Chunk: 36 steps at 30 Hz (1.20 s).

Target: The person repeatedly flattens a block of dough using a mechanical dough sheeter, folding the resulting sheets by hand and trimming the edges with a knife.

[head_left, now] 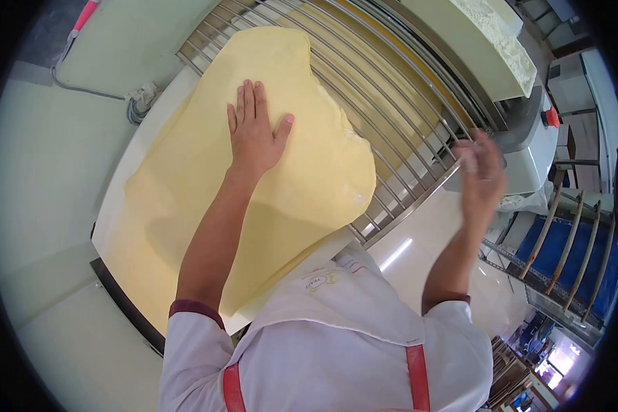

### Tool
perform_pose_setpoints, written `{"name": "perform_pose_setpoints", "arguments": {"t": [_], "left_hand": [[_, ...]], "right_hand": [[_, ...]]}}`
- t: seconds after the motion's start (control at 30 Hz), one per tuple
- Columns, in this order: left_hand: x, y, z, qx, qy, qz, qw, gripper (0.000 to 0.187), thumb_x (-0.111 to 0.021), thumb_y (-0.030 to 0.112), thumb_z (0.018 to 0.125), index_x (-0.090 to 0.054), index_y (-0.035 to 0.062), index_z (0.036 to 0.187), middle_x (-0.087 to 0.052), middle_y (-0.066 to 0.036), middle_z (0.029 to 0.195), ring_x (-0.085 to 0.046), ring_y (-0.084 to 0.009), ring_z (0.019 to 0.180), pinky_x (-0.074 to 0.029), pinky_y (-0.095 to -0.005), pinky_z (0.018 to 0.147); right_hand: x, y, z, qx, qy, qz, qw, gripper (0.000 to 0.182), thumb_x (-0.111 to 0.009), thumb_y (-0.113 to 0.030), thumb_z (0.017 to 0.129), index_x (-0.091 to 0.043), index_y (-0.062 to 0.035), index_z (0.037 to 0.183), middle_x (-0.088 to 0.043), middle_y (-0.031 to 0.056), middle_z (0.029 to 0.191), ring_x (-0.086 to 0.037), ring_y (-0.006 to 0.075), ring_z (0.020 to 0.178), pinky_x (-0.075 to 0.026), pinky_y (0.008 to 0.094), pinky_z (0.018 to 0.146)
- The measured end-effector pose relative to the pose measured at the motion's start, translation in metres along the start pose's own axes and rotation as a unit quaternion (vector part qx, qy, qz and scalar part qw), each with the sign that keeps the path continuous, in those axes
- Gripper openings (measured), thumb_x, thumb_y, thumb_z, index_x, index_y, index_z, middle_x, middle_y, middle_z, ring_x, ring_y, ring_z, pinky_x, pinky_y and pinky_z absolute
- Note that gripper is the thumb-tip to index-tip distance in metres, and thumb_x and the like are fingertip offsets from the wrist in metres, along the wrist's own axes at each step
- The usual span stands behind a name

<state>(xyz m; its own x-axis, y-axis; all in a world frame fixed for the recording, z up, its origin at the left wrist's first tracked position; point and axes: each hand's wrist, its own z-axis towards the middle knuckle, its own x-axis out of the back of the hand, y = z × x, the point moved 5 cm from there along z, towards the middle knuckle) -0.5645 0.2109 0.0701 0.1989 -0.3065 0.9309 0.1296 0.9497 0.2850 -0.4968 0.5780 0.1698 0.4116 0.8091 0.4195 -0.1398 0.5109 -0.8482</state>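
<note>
A large, thick sheet of pale yellow dough [309, 172] lies folded in layers over the machine's white bed, its uneven far edge resting against the metal bar guard [413, 204]. Flat on top of the dough is my left hand [257, 137], fingers stretched out and thumb apart. My right hand [482, 172] is off the dough, by the right-hand corner of the guard. Motion smears its fingers, so I cannot make out whether they touch the guard or hold anything. More dough shows beneath the bars.
Beyond the guard, a pale trough [491, 51] holds white flour. A red button [550, 117] sits on the machine's grey housing at right. A rack with metal bars [570, 237] stands farther right. At the upper left, a cable [89, 90] runs along the pale surface.
</note>
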Motion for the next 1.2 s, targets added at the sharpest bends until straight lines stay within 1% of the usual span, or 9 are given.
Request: {"name": "perform_pose_setpoints", "arguments": {"t": [0.13,0.3,0.37,0.87,0.97,1.07,1.1,1.17,1.2], "left_hand": [[0.002,-0.013,-0.016,0.01,0.021,-0.036,0.999,0.078,-0.047,0.044,0.095,-0.014,-0.0004,0.15,-0.014,-0.022,0.157,-0.011,-0.0359,0.146,-0.008,-0.0534,0.116],[-0.004,-0.045,-0.056,0.057,0.035,-0.086,0.994,0.076,-0.044,0.045,0.096,-0.016,0.0,0.15,-0.015,-0.022,0.156,-0.013,-0.036,0.146,-0.009,-0.053,0.116],[-0.008,-0.066,-0.081,0.078,-0.019,0.02,0.997,0.077,-0.043,0.047,0.096,-0.016,0.0,0.15,-0.016,-0.021,0.156,-0.013,-0.0343,0.146,-0.01,-0.0518,0.116],[0.104,-0.265,-0.306,0.237,-0.039,0.125,0.963,0.069,-0.041,0.047,0.097,-0.022,0.0091,0.151,-0.021,-0.018,0.156,-0.019,-0.0346,0.145,-0.015,-0.0527,0.115],[0.123,-0.322,-0.348,0.243,-0.011,0.148,0.959,0.069,-0.043,0.048,0.097,-0.023,0.009,0.151,-0.024,-0.02,0.154,-0.022,-0.0354,0.143,-0.02,-0.0544,0.113],[0.133,-0.383,-0.373,0.217,0.001,0.18,0.959,0.067,-0.043,0.047,0.097,-0.025,0.0081,0.15,-0.028,-0.021,0.152,-0.027,-0.037,0.141,-0.024,-0.056,0.111],[0.133,-0.404,-0.374,0.204,0.009,0.186,0.961,0.067,-0.043,0.047,0.097,-0.026,0.0073,0.149,-0.029,-0.021,0.152,-0.028,-0.0373,0.14,-0.025,-0.0564,0.11],[0.129,-0.436,-0.369,0.154,0.027,0.179,0.971,0.066,-0.044,0.047,0.097,-0.031,0.0051,0.147,-0.033,-0.022,0.149,-0.032,-0.0374,0.138,-0.026,-0.0566,0.109],[0.131,-0.434,-0.358,0.131,0.043,0.153,0.979,0.064,-0.045,0.045,0.097,-0.035,0.0041,0.144,-0.036,-0.023,0.147,-0.034,-0.0376,0.137,-0.028,-0.0561,0.108]], "right_hand": [[0.09,-0.015,0.047,0.091,0.175,-0.208,0.958,0.034,-0.065,-0.019,0.091,-0.062,-0.0004,0.119,-0.068,0.0112,0.108,-0.064,0.0188,0.101,-0.049,0.0325,0.088],[0.112,0.0,0.093,0.142,0.103,-0.321,0.931,0.05,-0.061,-0.03,0.094,-0.05,-0.0012,0.134,-0.052,0.0199,0.134,-0.05,0.0305,0.125,-0.037,0.0388,0.104],[0.116,0.017,0.109,0.182,0.076,-0.367,0.909,0.053,-0.06,-0.031,0.094,-0.047,-0.0015,0.136,-0.049,0.0203,0.137,-0.047,0.0316,0.127,-0.035,0.0383,0.106],[0.172,0.115,0.188,0.187,0.081,-0.489,0.848,0.054,-0.054,-0.042,0.096,-0.049,-0.0062,0.136,-0.055,0.0201,0.131,-0.052,0.0343,0.121,-0.039,0.0391,0.102],[0.139,0.05,0.105,0.221,0.165,-0.381,0.883,0.056,-0.054,-0.043,0.096,-0.049,-0.0055,0.137,-0.054,0.0196,0.133,-0.052,0.0343,0.122,-0.038,0.0396,0.102],[0.051,0.018,-0.021,0.237,0.126,-0.284,0.92,0.05,-0.052,-0.033,0.098,-0.048,-0.0014,0.137,-0.054,0.0153,0.136,-0.053,0.026,0.121,-0.039,0.0369,0.102],[-0.002,-0.018,-0.087,0.293,0.061,-0.254,0.92,0.044,-0.051,-0.02,0.098,-0.048,-0.0014,0.137,-0.052,0.0133,0.138,-0.052,0.0226,0.121,-0.041,0.035,0.1],[-0.091,-0.011,-0.202,0.08,-0.093,-0.04,0.992,0.053,-0.055,-0.007,0.092,-0.039,-0.0014,0.142,-0.045,0.0136,0.143,-0.042,0.0276,0.132,-0.032,0.0389,0.11],[-0.139,-0.064,-0.263,0.188,-0.181,-0.217,0.941,0.059,-0.059,-0.009,0.09,-0.035,-0.0016,0.144,-0.041,0.0157,0.146,-0.036,0.0309,0.137,-0.027,0.0409,0.114]]}}
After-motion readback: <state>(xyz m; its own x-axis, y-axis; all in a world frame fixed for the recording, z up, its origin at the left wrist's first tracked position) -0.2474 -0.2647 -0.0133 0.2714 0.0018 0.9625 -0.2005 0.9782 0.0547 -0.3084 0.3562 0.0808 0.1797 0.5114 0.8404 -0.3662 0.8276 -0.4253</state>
